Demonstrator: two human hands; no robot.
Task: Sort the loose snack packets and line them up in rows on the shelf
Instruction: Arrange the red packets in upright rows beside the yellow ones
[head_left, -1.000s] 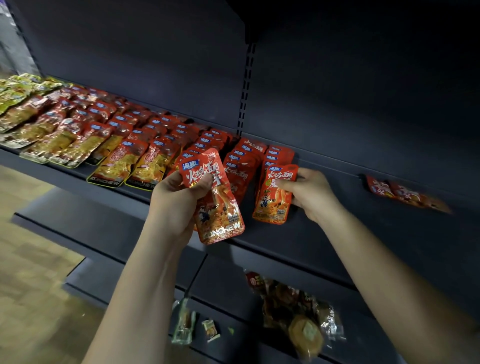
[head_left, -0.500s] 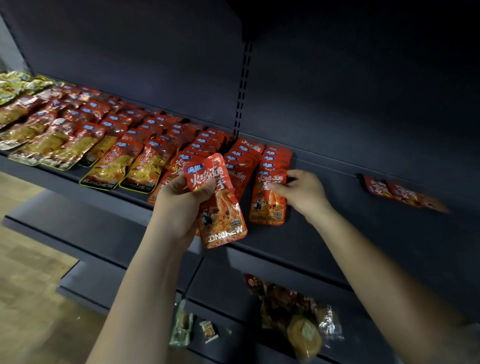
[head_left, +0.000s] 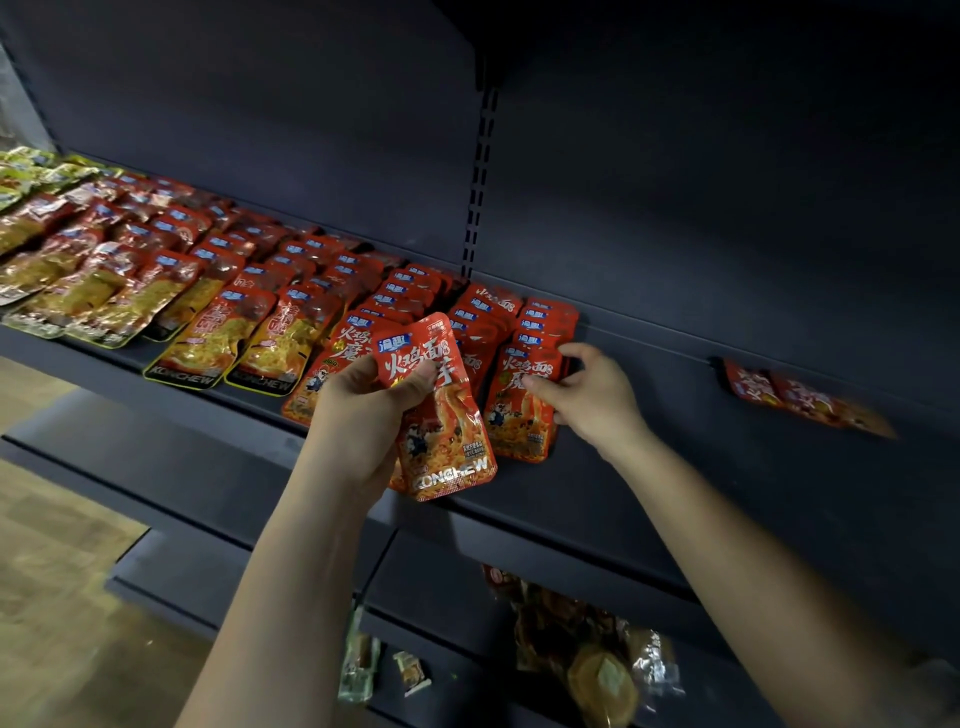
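A red snack packet (head_left: 441, 410) sits at the centre of the frame, held up in front of the dark shelf (head_left: 597, 483). The left hand (head_left: 363, 410) grips it, thumb pressed across the printed front and fingers curled behind. Just right of centre, the right hand (head_left: 587, 395) pinches the right edge of a second red packet (head_left: 522, 410), the front packet of the rightmost row, which lies flat on the shelf. The two hands are apart, each on its own packet.

Behind and to the left, rows of red packets (head_left: 415, 296) overlap like roof tiles, running back toward the rear panel. Further left, rows of orange-and-yellow packets (head_left: 208, 332) fill the shelf, and green ones (head_left: 26, 166) show at the far left edge.

At the right of the frame, a few loose red packets (head_left: 795, 395) lie on the same shelf, well apart from the rows. At the bottom, on a lower shelf, sits a heap of mixed snacks (head_left: 587, 644) and two small stray packets (head_left: 384, 665).

Most of the shelf looks sorted; the held packet, the loose ones and the lower heap seem still to be placed.
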